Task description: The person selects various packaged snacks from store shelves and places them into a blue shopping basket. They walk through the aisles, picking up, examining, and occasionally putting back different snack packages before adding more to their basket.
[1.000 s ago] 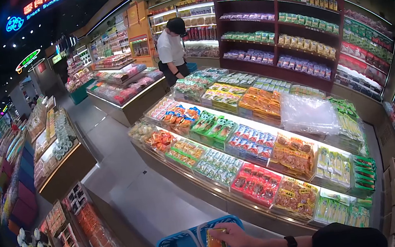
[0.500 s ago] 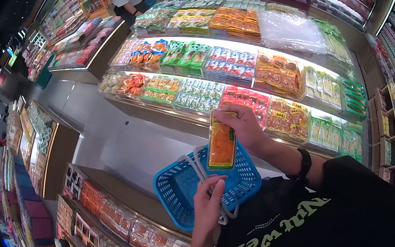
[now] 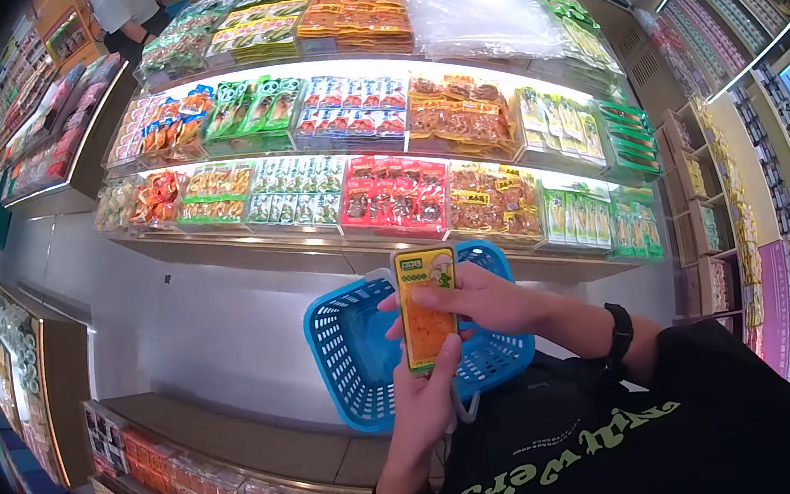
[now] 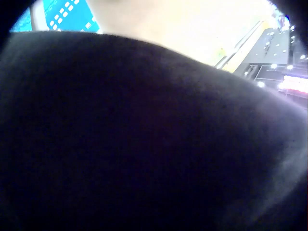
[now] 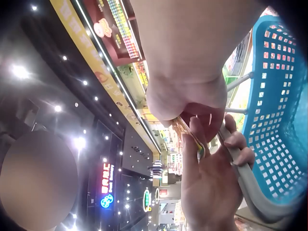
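A yellow-edged snack packet [image 3: 431, 318] with orange contents is held upright between both hands over a blue basket [image 3: 340, 356]. The right hand [image 3: 494, 302] grips its right side, thumb across the front. The left hand [image 3: 424, 400] holds the lower end, its thumb at the bottom right corner. In the right wrist view the left hand [image 5: 211, 187] also has fingers curled round the grey basket handle [image 5: 248, 187], while the right hand [image 5: 187, 96] meets the packet [image 5: 185, 130]. Dark cloth fills most of the left wrist view.
Beyond the basket stands a lit display counter [image 3: 242, 238] with rows of packaged snacks. A lower shelf unit [image 3: 240, 436] with orange packets is at the lower left. Another person [image 3: 120, 13] stands at the upper left. Shelves [image 3: 702, 204] line the right side.
The view has swung down and to the right. The packet has come upright, its front facing the camera, and the left hand, earlier below it, now holds its lower end.
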### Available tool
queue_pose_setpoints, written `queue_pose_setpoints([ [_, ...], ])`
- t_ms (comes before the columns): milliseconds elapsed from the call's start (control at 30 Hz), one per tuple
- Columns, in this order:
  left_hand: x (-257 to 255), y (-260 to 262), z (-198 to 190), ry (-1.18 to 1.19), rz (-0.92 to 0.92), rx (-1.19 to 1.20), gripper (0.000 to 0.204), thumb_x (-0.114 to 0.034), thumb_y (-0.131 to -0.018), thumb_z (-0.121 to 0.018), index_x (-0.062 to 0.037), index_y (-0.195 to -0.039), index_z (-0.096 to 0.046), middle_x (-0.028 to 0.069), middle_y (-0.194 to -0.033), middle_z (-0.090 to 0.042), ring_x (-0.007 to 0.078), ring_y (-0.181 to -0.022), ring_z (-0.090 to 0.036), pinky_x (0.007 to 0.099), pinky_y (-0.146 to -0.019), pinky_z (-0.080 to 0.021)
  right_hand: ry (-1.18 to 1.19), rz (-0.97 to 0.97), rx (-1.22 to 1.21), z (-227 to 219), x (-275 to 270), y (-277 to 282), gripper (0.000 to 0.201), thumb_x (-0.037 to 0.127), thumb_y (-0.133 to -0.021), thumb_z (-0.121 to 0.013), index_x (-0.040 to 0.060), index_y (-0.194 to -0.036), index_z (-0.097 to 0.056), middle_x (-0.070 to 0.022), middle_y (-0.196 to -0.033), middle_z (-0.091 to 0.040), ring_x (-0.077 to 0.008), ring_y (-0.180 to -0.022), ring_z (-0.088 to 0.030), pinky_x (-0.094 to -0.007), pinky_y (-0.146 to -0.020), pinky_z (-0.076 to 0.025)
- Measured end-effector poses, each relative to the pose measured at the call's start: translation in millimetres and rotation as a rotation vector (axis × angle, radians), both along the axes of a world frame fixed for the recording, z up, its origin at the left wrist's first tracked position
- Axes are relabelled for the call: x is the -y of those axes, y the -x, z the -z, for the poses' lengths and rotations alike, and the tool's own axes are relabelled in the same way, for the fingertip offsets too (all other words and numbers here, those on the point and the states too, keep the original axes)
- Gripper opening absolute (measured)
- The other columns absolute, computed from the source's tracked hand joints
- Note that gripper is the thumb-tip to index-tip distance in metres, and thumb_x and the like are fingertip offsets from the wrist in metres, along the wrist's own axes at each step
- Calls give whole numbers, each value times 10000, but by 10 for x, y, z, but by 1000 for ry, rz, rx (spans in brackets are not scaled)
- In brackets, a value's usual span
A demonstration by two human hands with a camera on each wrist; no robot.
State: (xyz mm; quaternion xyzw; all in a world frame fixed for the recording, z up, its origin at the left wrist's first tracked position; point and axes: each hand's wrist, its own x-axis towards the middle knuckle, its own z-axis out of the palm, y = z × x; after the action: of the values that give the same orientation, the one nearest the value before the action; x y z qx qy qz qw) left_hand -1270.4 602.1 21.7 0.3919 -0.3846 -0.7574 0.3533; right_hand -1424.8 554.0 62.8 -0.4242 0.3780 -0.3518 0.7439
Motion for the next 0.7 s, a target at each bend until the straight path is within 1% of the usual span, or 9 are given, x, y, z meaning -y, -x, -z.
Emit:
queue_pose_setpoints([
  [100,-3,283,-86,40,92,-14,352,-187,-947,-497,13,-1235,-463,103,-1062,-605,109,-926,-577,229,-736,-442,-51,65,-42,-5,-153,328,403,345,-972,-415,11,-1158,-541,-97,-1039,-643,-123,-894,-618,-239,-714,-496],
  [200,-10,626,-174,-65,182,-42,383,-183,-954,-481,12,-1276,-412,103,-1116,-576,141,-992,-578,239,-788,-449,-34,151,-51,-32,-297,708,376,323,-965,-439,12,-1144,-550,-100,-1028,-647,-147,-892,-632,-263,-757,-515],
  [267,-107,922,-198,83,142,59,360,-289,-968,-440,17,-1123,-549,67,-999,-625,71,-789,-516,220,-698,-414,52,232,98,42,-445,960,338,293,-952,-481,11,-1120,-560,-100,-1015,-652,-160,-912,-637,-268,-751,-521],
  [333,-188,1209,-186,185,164,81,368,-291,-968,-441,21,-1133,-544,59,-997,-617,83,-846,-535,228,-737,-417,105,228,74,74,-532,1304,304,260,-935,-522,3,-1094,-560,-107,-1014,-649,-179,-928,-638,-288,-774,-527],
  [400,-258,1511,-99,151,300,254,379,-228,-961,-469,2,-1257,-416,68,-1059,-569,119,-963,-546,238,-795,-430,63,268,124,169,-611,1636,285,221,-948,-492,-20,-1098,-522,-154,-1039,-636,-234,-971,-629,-337,-809,-530],
  [433,-313,1700,-79,188,293,253,379,-228,-961,-469,2,-1257,-416,68,-1059,-569,119,-963,-546,238,-795,-430,100,264,122,160,-654,1837,285,221,-948,-492,-20,-1098,-522,-154,-1039,-636,-234,-971,-629,-337,-809,-530],
  [533,-537,2307,-102,125,244,240,370,-253,-960,-468,7,-1222,-449,53,-1036,-567,128,-929,-539,256,-813,-427,-40,170,220,173,-875,2458,278,239,-938,-518,-12,-1053,-551,-127,-1035,-637,-201,-931,-638,-313,-795,-530],
  [633,-682,2735,-312,137,321,415,361,-270,-963,-456,14,-1184,-487,66,-1055,-562,143,-945,-541,274,-834,-425,-58,95,353,272,-1010,2927,303,243,-928,-538,-22,-1074,-548,-126,-1029,-639,-202,-921,-639,-311,-802,-527],
  [700,-746,3003,-474,143,407,510,336,-265,-966,-447,16,-1135,-522,84,-1079,-551,144,-965,-534,274,-844,-420,18,79,320,224,-1070,3166,319,247,-922,-549,-28,-1084,-554,-123,-1019,-643,-194,-920,-639,-307,-802,-525],
])
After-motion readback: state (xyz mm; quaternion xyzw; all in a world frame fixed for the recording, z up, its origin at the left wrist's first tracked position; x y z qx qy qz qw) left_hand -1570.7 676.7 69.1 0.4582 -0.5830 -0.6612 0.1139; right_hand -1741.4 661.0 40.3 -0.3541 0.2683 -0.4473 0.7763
